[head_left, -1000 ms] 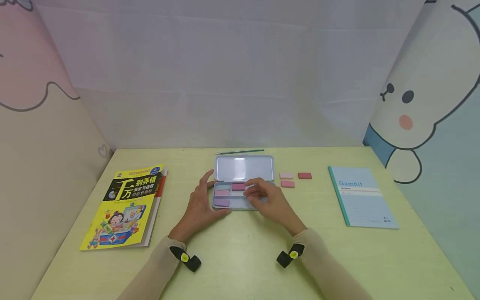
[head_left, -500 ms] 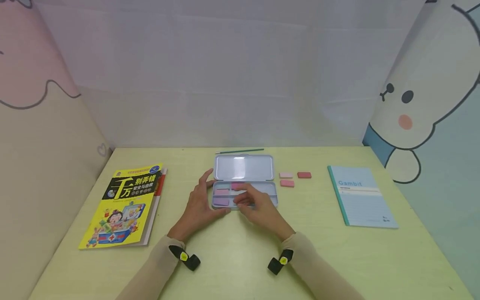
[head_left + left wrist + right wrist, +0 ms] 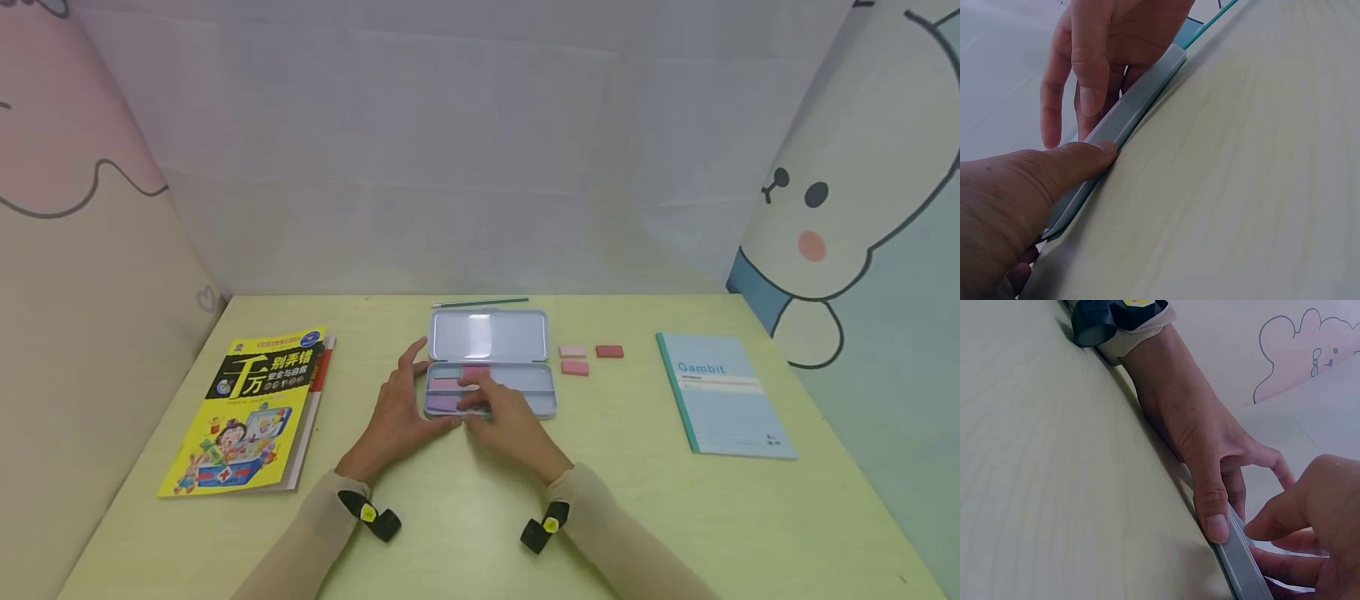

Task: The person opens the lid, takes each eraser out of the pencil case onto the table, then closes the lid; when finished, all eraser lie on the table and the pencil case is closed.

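Note:
A pale tin pencil case (image 3: 528, 403) lies with its lid (image 3: 450, 337) folded back, at the middle of the table. My left hand (image 3: 401, 421) grips its left end, the thumb along the front wall and the fingers behind. Over the left half of the tray, my right hand (image 3: 510, 421) has bent fingers reaching into the front compartment. Whether they pinch anything is hidden. Beside those fingertips sits a lilac eraser-like block (image 3: 441, 403). A pink block (image 3: 442, 384) and a deeper pink block (image 3: 476, 370) lie in the back compartment.
Three loose pink blocks (image 3: 575, 367) lie right of the case. Behind the lid is a thin green pencil (image 3: 480, 302). Books (image 3: 247, 417) with a yellow cover on top lie at the left, a light blue notebook (image 3: 723, 396) at the right.
My right hand has moved left and slightly toward me, from the middle of the tray to beside the lilac block. My left hand has stayed in place on the case.

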Demonstrator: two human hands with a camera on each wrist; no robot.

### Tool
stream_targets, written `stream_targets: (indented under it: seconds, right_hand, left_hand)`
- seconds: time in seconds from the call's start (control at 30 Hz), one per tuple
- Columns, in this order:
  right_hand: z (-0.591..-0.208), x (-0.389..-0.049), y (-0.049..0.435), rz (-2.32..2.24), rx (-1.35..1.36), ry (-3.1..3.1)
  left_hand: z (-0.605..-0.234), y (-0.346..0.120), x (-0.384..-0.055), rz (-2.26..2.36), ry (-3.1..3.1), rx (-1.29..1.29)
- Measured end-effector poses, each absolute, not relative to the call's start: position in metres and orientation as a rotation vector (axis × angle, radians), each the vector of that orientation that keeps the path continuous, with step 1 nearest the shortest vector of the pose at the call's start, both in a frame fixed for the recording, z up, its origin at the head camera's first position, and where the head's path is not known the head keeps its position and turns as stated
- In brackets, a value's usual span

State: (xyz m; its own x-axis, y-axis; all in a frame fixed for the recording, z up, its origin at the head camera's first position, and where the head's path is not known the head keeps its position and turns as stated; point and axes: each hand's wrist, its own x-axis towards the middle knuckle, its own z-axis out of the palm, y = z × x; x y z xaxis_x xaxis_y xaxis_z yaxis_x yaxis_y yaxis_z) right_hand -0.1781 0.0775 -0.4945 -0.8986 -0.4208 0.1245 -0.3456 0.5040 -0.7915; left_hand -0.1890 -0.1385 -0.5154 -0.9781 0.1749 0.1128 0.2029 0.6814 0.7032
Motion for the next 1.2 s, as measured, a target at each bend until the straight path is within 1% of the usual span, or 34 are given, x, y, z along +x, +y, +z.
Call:
stream_targets:
  seconds: [0.3, 0.67, 0.9, 1.2]
  right_hand:
    - [-0.494, -0.176, 0.069, -1.529, -0.589, 2.651]
    - [-0.493, -0.183, 0.057, -1.671, -0.526, 2.595]
    - [-0.498, -0.188, 0.048, -1.698, -0.502, 2.608]
    - [-0.495, -0.189, 0.04, -1.62, -0.493, 2.593]
  left_hand:
    - [-0.516, -0.138, -0.189, -1.191, -2.841, -0.328]
    - [-0.515, -0.139, -0.189, -1.16, -2.825, -0.348]
    - [-0.515, -0.138, -0.189, -1.163, -2.794, -0.374]
    - [-0.516, -0.139, -0.189, -1.169, -2.81, -0.352]
